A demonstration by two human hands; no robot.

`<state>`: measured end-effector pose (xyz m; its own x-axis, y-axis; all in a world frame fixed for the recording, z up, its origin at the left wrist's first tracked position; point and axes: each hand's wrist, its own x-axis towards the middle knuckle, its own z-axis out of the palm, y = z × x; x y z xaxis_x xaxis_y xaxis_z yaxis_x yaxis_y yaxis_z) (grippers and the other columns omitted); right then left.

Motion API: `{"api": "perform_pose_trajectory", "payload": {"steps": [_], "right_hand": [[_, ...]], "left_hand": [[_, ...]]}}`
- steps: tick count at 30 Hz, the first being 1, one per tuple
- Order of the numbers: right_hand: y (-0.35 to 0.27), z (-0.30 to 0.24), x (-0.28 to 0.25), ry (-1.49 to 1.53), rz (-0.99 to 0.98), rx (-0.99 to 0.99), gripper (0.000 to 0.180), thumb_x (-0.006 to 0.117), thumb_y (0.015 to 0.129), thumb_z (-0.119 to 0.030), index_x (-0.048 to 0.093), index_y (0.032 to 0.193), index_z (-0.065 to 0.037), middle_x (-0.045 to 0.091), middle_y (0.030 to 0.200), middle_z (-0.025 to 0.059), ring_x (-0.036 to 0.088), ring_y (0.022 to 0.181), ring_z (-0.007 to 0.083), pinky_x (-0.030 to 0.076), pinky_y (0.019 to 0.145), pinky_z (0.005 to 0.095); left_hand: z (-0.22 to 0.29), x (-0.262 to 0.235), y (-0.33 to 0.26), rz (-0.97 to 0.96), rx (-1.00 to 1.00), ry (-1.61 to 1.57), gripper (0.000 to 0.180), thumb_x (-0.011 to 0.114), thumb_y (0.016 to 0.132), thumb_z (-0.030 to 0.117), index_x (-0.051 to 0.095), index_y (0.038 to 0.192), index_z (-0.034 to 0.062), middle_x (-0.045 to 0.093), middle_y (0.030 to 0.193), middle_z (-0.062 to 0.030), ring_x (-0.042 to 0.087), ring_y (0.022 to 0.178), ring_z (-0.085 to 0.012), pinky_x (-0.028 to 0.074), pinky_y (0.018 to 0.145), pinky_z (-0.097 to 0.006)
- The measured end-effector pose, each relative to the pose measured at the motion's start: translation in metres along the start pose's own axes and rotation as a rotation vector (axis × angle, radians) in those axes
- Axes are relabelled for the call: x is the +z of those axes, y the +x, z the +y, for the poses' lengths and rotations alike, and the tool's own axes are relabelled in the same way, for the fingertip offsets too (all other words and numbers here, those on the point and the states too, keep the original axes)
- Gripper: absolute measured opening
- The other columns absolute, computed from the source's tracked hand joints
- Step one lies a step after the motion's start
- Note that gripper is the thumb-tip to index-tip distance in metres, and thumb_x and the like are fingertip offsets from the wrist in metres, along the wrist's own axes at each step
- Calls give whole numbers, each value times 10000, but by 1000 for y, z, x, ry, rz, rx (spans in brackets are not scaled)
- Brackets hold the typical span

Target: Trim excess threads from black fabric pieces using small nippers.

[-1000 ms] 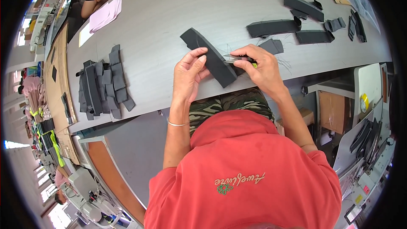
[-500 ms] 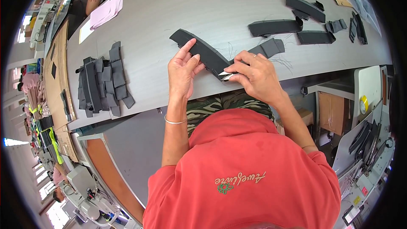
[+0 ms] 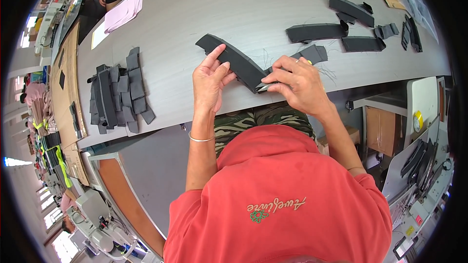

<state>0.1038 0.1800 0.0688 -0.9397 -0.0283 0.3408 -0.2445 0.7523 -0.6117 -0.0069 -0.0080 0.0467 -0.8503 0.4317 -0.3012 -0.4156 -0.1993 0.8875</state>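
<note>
A long curved black fabric strip [image 3: 229, 58] lies over the near part of the grey table [image 3: 243, 5]. My left hand [image 3: 209, 80] presses on its middle with fingers spread. My right hand [image 3: 297, 83] pinches the strip's near end, where small metal thread snips [image 3: 265, 86] poke out from under my fingers. Loose threads lie beside that hand.
A pile of black fabric pieces [image 3: 117, 92] sits at the table's left. More black strips [image 3: 317, 31] lie at the far right. Pink and white papers [image 3: 122, 14] rest at the far left, near another person. Sewing machines stand at the lower left and right.
The strip has been laid lower and further left on the table. My left hand has gone from gripping it to pressing it flat, and the right hand has shifted to its near end.
</note>
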Motion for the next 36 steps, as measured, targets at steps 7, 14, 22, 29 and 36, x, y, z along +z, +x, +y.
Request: {"api": "perform_pose_trajectory", "payload": {"steps": [7, 14, 22, 29, 36], "right_hand": [[1, 8, 7, 50, -48, 21, 142, 714, 718, -102, 690, 858, -114, 569, 845, 17, 557, 721, 189, 363, 647, 319], [12, 14, -1, 384, 182, 312, 246, 695, 782, -136, 671, 1025, -107, 535, 912, 35, 520, 834, 161, 416, 718, 277], [30, 20, 4, 268, 326, 252, 360, 731, 785, -175, 619, 1117, -95, 523, 913, -9, 486, 790, 100, 400, 674, 222], [21, 33, 8, 697, 45, 570, 188, 697, 846, -200, 591, 892, -51, 498, 642, -35, 483, 610, 59, 341, 549, 239], [13, 28, 27, 1211, 387, 699, 169, 652, 895, -168, 531, 938, -58, 516, 656, -17, 417, 499, 34, 285, 447, 192]], "left_hand": [[1, 2, -1, -30, 5, 65, 536, 530, 863, -51, 376, 1376, -32, 580, 878, -11, 558, 753, -54, 544, 653, -236], [4, 14, -8, -58, 45, 182, 636, 540, 848, -47, 289, 1431, -14, 541, 807, 29, 492, 710, -40, 418, 629, -183], [1, 6, -12, -258, 11, 371, 557, 539, 828, -64, 450, 1369, 37, 597, 859, 18, 478, 732, -49, 390, 677, -178], [11, 11, -10, -19, 250, 611, 352, 572, 848, -47, 634, 1177, 61, 621, 927, -3, 551, 825, -70, 444, 783, -208], [-4, -3, -13, 61, 352, 247, 142, 548, 915, 52, 662, 978, -5, 649, 983, -55, 563, 815, -109, 453, 763, -255]]}}
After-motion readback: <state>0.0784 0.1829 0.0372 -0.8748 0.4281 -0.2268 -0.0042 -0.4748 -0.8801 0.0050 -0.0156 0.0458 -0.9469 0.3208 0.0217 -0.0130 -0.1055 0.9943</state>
